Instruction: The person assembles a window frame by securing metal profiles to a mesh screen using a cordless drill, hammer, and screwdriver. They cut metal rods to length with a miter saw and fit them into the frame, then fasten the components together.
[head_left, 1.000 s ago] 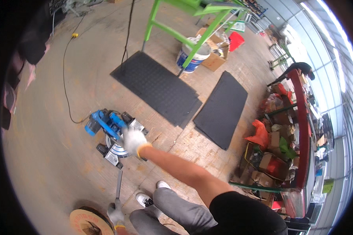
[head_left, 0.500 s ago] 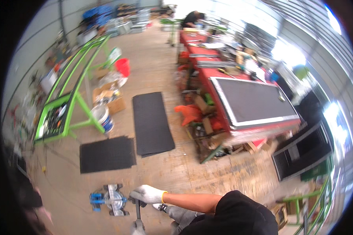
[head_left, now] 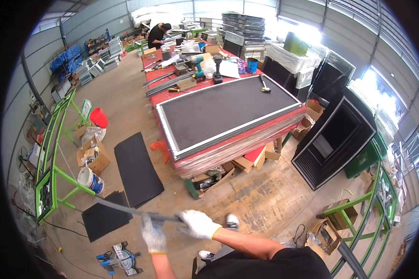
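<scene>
Two gloved hands are seen low in the head view, both closed around one long grey metal strip (head_left: 125, 209) that is carried above the workshop floor. The left hand (head_left: 153, 234) is wrapped round the strip from below, fingers fully curled, while the right hand (head_left: 198, 224) is clamped over it just beside, a little nearer the strip's inner end; the two grips are set close together, almost touching. From these grips the strip's long axis is run out to the person's left and slightly away, so that its free end is reached near the green steel rack (head_left: 56, 158) and the white bucket (head_left: 89, 179). Nearly the whole length is thus left unsupported on the left side, and none of it can be seen beyond the right hand. Under the strip the black rubber mats (head_left: 136, 169) are laid flat on the floor, and a blue mitre saw (head_left: 118, 257) is set on the ground just below and left of the left hand. Ahead, well apart from the hands, a framed dark screen panel (head_left: 223, 111) is laid flat on a red-wrapped table (head_left: 237, 146). Whether the strip is flat or profiled cannot be told.
</scene>
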A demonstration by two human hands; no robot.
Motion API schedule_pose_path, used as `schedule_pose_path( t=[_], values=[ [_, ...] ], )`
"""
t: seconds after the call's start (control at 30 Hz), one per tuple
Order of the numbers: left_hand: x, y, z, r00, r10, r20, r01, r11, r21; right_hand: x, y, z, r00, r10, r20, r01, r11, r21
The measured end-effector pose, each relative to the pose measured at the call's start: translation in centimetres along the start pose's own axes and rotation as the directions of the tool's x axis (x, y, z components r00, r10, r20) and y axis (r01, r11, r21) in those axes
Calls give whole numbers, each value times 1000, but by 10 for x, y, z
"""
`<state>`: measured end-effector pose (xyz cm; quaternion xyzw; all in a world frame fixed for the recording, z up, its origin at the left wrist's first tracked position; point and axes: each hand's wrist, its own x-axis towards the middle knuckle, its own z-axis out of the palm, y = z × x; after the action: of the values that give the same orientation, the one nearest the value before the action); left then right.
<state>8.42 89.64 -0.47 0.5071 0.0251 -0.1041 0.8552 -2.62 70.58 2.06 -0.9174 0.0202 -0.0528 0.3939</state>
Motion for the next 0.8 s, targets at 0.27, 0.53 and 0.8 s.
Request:
schedule_pose_path(
  t=[0.27, 0.53, 0.8],
  values=[
    [-42, -107, 247, 962, 132, 240, -274, 441, 855, -114, 182, -174, 946, 250, -207, -267, 962, -61],
    [-46, -194, 491, 67, -325, 943, -980, 155, 123, -255, 328, -397, 902, 411, -128, -421, 905, -62],
    [-3, -278, 619, 33, -343, 939, -954, 270, 132, -266, 430, -539, 889, 430, -158, -456, 866, -206]
  ],
)
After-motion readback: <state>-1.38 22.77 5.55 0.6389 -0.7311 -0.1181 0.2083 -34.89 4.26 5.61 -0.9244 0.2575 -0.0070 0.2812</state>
